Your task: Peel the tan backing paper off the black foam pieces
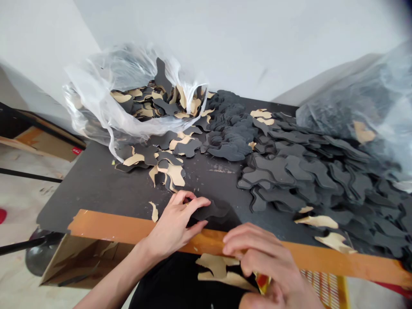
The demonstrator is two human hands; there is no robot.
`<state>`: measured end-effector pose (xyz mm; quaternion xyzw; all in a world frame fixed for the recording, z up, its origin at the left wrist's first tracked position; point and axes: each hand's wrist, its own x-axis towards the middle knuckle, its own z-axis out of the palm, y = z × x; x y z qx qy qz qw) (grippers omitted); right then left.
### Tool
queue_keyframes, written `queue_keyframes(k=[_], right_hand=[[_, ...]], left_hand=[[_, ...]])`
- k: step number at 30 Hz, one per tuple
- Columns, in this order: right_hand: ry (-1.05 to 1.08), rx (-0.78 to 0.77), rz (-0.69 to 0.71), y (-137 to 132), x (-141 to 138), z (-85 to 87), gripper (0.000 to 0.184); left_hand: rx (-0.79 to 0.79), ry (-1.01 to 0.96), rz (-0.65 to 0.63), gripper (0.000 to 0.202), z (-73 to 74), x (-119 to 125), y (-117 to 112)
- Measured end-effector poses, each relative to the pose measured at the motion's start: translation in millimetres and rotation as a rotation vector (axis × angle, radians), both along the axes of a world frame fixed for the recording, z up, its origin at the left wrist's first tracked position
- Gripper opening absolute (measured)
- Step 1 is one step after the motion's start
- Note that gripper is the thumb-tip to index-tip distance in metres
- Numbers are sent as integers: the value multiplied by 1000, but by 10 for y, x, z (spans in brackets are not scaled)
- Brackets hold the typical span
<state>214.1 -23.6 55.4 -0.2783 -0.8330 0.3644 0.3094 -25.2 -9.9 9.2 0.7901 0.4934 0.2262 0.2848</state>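
A dark grey, wavy-edged foam piece [214, 211] lies near the front edge of the table. My left hand [175, 221] holds it at its left end, thumb and index finger on either side. Nearer to me, my right hand [268, 262] is curled, its fingers bent inward; what they hold, if anything, is hidden. Below those fingers shows a small red and yellow thing [263, 282], too little of it to name. Torn beige backing paper [219, 266] lies on my dark-clothed lap.
A clear plastic bag [106, 103] of grey and beige pieces lies open at the back left. Stacked dark foam pieces [289, 167] spread across the right, beside another full bag [360, 116]. Orange tape [109, 224] lines the table edge. A cardboard box [83, 262] stands below.
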Motion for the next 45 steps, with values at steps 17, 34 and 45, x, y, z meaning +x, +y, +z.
queue_keyframes(k=[17, 34, 45], right_hand=[[-189, 326, -260, 184, -58, -583, 25], [-370, 462, -140, 205, -14, -554, 23], [-456, 513, -101, 238, -64, -400, 30]], left_hand=[[68, -38, -104, 20, -28, -91, 41], [127, -29, -100, 18, -84, -86, 31], [92, 5, -119, 20, -15, -108, 10]])
